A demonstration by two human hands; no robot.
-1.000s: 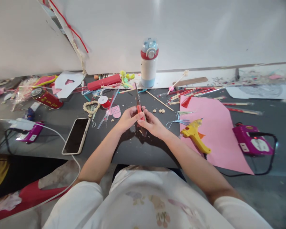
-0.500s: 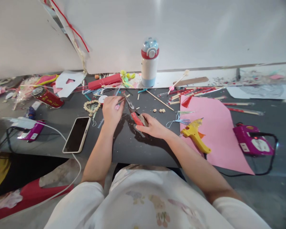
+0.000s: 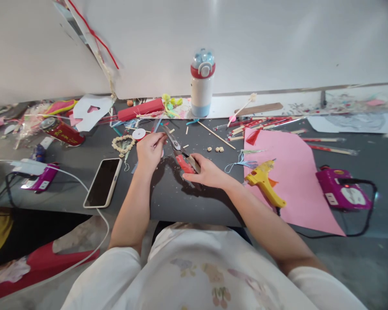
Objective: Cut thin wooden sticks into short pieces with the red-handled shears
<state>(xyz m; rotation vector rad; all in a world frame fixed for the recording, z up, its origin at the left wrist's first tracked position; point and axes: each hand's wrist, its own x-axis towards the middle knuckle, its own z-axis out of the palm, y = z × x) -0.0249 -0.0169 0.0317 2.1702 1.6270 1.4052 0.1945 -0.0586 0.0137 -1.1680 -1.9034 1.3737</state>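
My right hand (image 3: 204,171) is closed around the red handles of a pair of pliers (image 3: 176,145), whose jaws point up and left toward my other hand. My left hand (image 3: 149,151) is pinched near the tip of the jaws; what its fingers hold is hidden or too small to name. Beside the left hand are a white round spool (image 3: 139,134) and a heart-shaped ring of cream beads (image 3: 123,145). Small cream pieces (image 3: 219,149) and a thin wooden stick (image 3: 217,136) lie beyond my right hand.
A phone (image 3: 103,183) lies left of my arm, with a white cable under it. A bottle (image 3: 202,86) stands at the back. On the right, a yellow glue gun (image 3: 265,183) rests on pink paper (image 3: 305,193), beside a purple power strip (image 3: 342,189). A red can (image 3: 62,131) lies left.
My left hand has shifted slightly left and down, its fingers drawing in. The pliers have moved a little left, still in my right hand.
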